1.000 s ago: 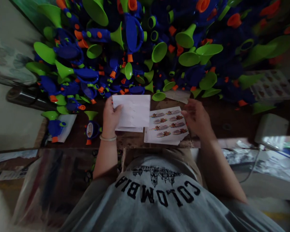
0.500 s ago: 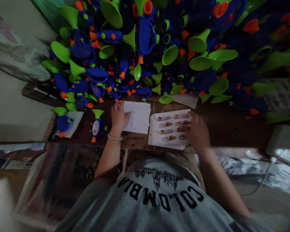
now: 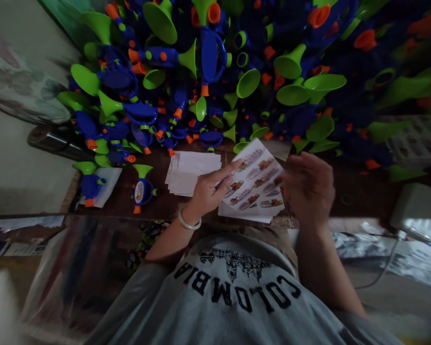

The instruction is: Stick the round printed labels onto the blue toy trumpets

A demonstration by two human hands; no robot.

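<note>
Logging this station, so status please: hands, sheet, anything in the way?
Left hand holding printed sheet, slanted. Right hand at its right edge, blurred, grip unclear. Toy horns heaped behind, none on the sheet.

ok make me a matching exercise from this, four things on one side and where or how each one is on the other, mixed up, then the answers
Things
1. printed sticker sheet
2. plain white sheets
3. toy trumpet with the oval label
4. pale bangle

Place or state
A. circling the left wrist
B. blue, with a green bell and orange mouthpiece
C. tilted, in the fingers of the left hand
D. loosely stacked on the dark table

Pairs
1-C
2-D
3-B
4-A
</note>
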